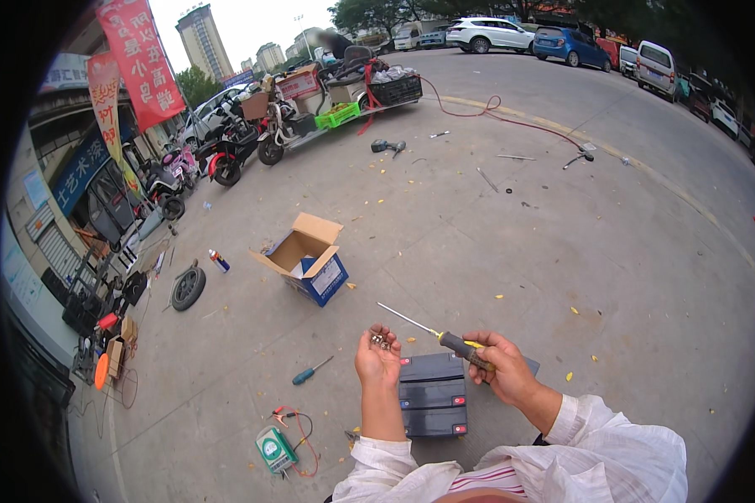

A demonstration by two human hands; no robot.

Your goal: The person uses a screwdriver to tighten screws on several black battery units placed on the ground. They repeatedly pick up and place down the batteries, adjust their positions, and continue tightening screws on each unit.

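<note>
My left hand (379, 362) is cupped palm up, its fingers curled around a few small shiny metal screws (381, 342). In my right hand (505, 369) is a screwdriver (455, 342) with a black and yellow handle. Its long bare shaft points up and left, its tip apart from anything. Just below and between the hands, a row of black batteries (432, 394) with red terminals sits on the ground; my left forearm is beside its left edge.
An open cardboard box (320, 272) stands ahead. A blue screwdriver (313, 371) and a green battery tester (275, 449) with clip leads lie left. Farther off are a wheel (188, 287), a spray can (219, 261), a cordless drill (387, 147), a loaded three-wheeler (331, 92) and a red hose (512, 118).
</note>
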